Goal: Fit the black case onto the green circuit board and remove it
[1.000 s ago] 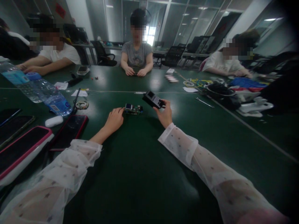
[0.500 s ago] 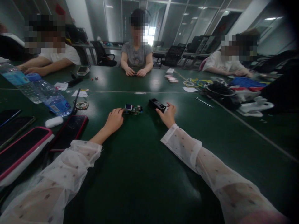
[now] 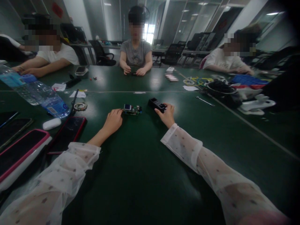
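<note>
A small green circuit board [image 3: 132, 110] with a little square screen lies near the middle of the table. The fingertips of my left hand [image 3: 114, 120] close on its left end, and part of that grip is hidden behind the fingers. Just to the right of the board is a black box-shaped case [image 3: 155, 103], set at a slant. My right hand [image 3: 168, 115] grips the near right end of this case, with the thumb along its near side and the fingers at the far side. A narrow gap separates board and case.
Left of my arm lie a red-edged phone [image 3: 67, 134], a white earbud case [image 3: 52, 123] and a pink-rimmed device [image 3: 23, 154]. Two water bottles [image 3: 47, 97] lean behind them. A wrench [image 3: 205, 101] and tangled cables [image 3: 220, 89] are at right. Several people sit around the table.
My right fingers have drawn in closer around the black case. The board and my left hand stay nearly the same; the whole view has shifted slightly.
</note>
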